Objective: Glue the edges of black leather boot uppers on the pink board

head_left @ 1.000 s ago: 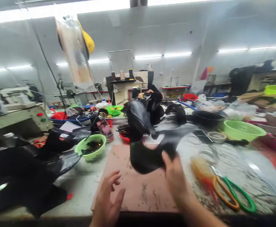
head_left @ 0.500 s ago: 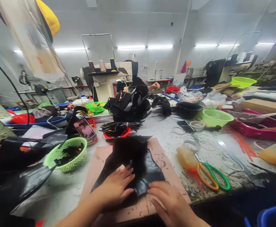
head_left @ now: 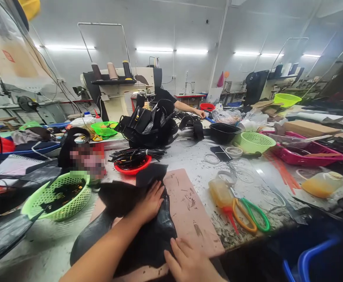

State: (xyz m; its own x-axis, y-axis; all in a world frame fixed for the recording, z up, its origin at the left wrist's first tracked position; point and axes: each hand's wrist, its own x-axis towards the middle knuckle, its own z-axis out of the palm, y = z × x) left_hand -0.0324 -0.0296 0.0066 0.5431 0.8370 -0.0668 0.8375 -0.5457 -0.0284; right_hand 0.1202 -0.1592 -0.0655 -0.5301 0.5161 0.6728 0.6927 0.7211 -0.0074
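A black leather-like piece [head_left: 142,239] with a fuzzy dark side lies spread over a pinkish board [head_left: 195,211] at the table's front edge. My left hand [head_left: 150,203] lies on its upper part, fingers stretched out and pointing away from me. At the near right corner, my right hand [head_left: 189,260] rests with extended fingers by the piece's edge; its thumb is apart from the other fingers. Neither hand grips anything. My left forearm hides part of the black material.
Left stands a green basket [head_left: 59,196] holding dark bits. Beyond the board is a red basket [head_left: 133,166] with black strips. Scissors [head_left: 249,215] and a glue bottle [head_left: 220,194] lie right. Across the table are black bags [head_left: 147,125] and a co-worker's hand [head_left: 200,113].
My left hand has slid forward over the black piece, which now spreads further left and nearer me. The view has shifted right. The co-worker's arm has reached out across the far table.
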